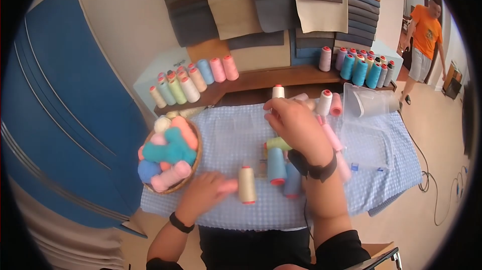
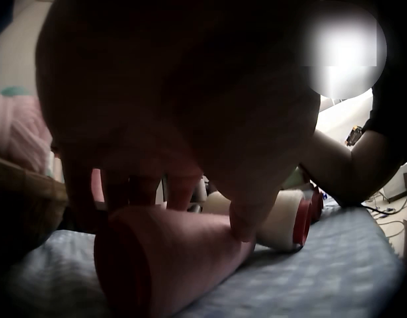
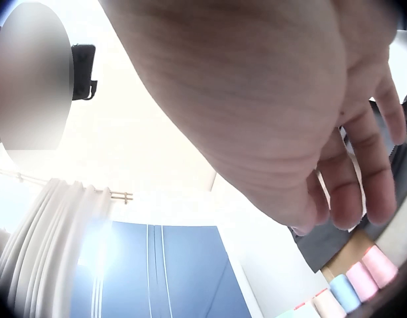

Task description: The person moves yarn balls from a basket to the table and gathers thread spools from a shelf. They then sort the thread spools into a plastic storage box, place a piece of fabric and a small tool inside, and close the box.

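Note:
My left hand is low over the cloth at the front and grips a pink thread cone that lies on its side. In the left wrist view the thumb is at the cone's narrow end and the fingers come down on its far side. Just right of it lies a cream thread cone. My right hand is raised over the back middle of the table, its fingers loosely bent and holding nothing. A white cone with a red top stands just behind its fingertips. Below the hand lie green and blue cones.
A wicker basket of yarn stands at the left. Clear plastic boxes stand at the right, beside pink cones. Several thread cones line a wooden shelf behind. A person in an orange shirt is at the far right.

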The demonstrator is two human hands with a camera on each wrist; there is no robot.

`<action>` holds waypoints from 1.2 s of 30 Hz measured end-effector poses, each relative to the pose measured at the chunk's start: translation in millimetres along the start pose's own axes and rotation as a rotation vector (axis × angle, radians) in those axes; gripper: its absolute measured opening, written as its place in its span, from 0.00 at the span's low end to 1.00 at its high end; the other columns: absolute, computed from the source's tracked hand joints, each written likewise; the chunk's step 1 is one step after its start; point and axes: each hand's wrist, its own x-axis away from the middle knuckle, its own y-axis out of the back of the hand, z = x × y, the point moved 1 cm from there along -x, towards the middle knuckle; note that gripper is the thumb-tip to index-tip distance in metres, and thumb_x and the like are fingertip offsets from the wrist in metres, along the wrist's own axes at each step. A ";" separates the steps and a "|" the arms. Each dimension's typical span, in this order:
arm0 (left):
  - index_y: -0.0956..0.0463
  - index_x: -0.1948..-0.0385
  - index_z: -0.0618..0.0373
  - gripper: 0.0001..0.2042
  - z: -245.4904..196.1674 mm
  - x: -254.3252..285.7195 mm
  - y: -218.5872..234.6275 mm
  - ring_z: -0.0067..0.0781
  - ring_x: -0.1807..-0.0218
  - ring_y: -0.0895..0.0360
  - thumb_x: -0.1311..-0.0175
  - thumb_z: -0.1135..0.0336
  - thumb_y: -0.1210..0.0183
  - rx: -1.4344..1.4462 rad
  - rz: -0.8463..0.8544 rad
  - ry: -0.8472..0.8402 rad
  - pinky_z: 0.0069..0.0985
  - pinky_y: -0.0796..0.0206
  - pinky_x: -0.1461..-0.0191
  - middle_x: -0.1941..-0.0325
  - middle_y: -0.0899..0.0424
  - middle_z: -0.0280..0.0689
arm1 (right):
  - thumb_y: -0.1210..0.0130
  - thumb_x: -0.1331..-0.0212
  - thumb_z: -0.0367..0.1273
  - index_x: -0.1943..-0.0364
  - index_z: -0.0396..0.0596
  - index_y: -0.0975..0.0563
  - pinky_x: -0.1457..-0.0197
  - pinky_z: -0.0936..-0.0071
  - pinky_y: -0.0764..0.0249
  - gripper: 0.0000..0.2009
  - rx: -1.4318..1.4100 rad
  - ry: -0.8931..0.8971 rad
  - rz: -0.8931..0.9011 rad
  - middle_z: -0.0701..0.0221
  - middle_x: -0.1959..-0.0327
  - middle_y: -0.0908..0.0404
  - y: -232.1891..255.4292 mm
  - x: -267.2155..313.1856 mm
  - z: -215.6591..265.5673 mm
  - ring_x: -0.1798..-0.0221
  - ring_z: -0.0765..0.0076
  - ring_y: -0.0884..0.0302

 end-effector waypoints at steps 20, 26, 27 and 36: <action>0.16 0.64 0.60 0.17 -38.4 -71.6 131.6 0.50 0.59 0.13 0.31 0.53 0.36 -0.106 -0.110 0.354 0.40 0.23 0.56 0.65 0.10 0.45 | 0.34 0.35 0.33 0.56 0.45 0.19 0.40 0.54 0.24 0.09 -0.046 -0.006 -0.007 0.65 0.62 0.14 20.4 5.6 2.0 0.56 0.52 0.14; 0.22 0.45 0.63 0.25 53.9 -187.4 123.8 0.53 0.48 0.14 0.31 0.49 0.36 0.163 -0.291 0.224 0.41 0.25 0.44 0.53 0.12 0.51 | 0.34 0.35 0.34 0.57 0.46 0.20 0.40 0.54 0.25 0.09 -0.026 0.031 -0.012 0.65 0.64 0.15 21.2 7.9 -1.5 0.56 0.52 0.15; 0.23 0.43 0.62 0.26 80.3 -205.2 112.1 0.53 0.46 0.14 0.32 0.50 0.35 0.110 -0.352 0.115 0.40 0.25 0.42 0.49 0.12 0.51 | 0.34 0.36 0.34 0.57 0.46 0.20 0.41 0.54 0.25 0.10 -0.021 0.030 -0.014 0.65 0.64 0.15 21.7 8.0 -1.7 0.56 0.52 0.15; 0.22 0.42 0.64 0.26 144.8 -300.8 68.8 0.57 0.39 0.16 0.37 0.57 0.33 0.102 -0.450 0.360 0.46 0.26 0.36 0.44 0.13 0.56 | 0.34 0.35 0.36 0.60 0.48 0.22 0.41 0.56 0.26 0.10 -0.011 0.063 -0.043 0.65 0.63 0.17 18.1 11.3 -7.3 0.54 0.53 0.16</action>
